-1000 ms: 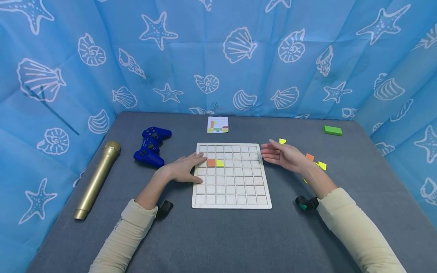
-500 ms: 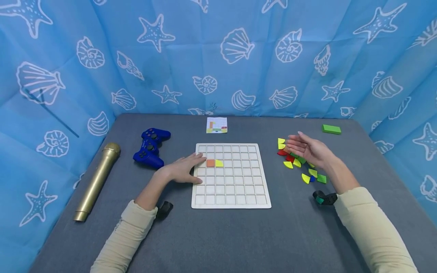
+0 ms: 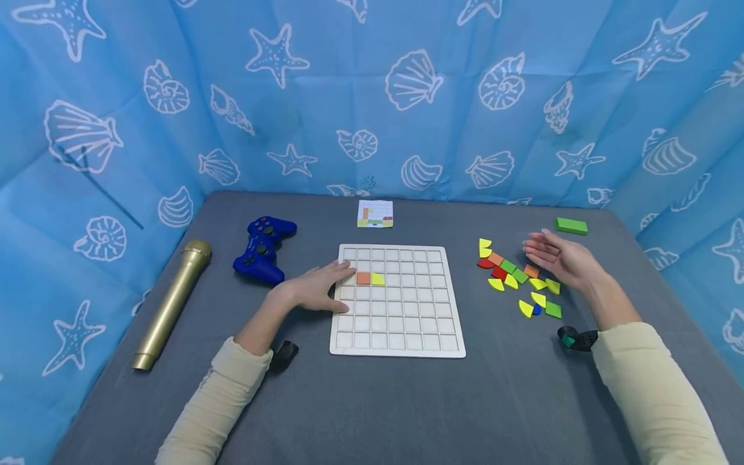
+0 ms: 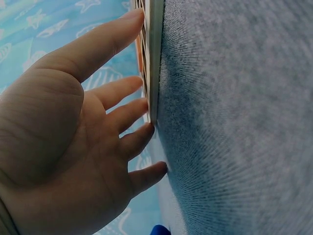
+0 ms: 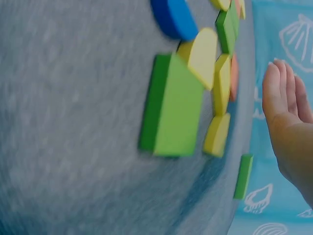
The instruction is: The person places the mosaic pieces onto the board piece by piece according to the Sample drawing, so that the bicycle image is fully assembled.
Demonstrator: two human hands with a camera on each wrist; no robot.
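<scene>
A white grid board (image 3: 401, 326) lies mid-table, with an orange square tile (image 3: 363, 278) and a yellow quarter-circle tile (image 3: 378, 279) side by side in its cells. My left hand (image 3: 314, 289) rests at the board's left edge, fingers spread; in the left wrist view its thumb (image 4: 105, 41) and fingertips touch the rim. My right hand (image 3: 566, 259) hovers holding nothing, its fingers extended, at the right side of a loose pile of tiles. Among these are a green square tile (image 5: 176, 110), a blue tile (image 5: 173, 19), a red tile (image 3: 498, 273) and several yellow quarter-circles.
A small printed card (image 3: 374, 214) with a coloured pattern lies behind the board. To the left are a blue game controller (image 3: 261, 250) and a gold microphone (image 3: 174, 303). A green rectangular block (image 3: 571, 226) sits at the back right. A blue shell-patterned curtain (image 3: 349, 97) surrounds the table.
My right hand has moved rightward from beside the board, across the pile, uncovering the tiles it hid. The left hand has stayed at the board's left edge.
</scene>
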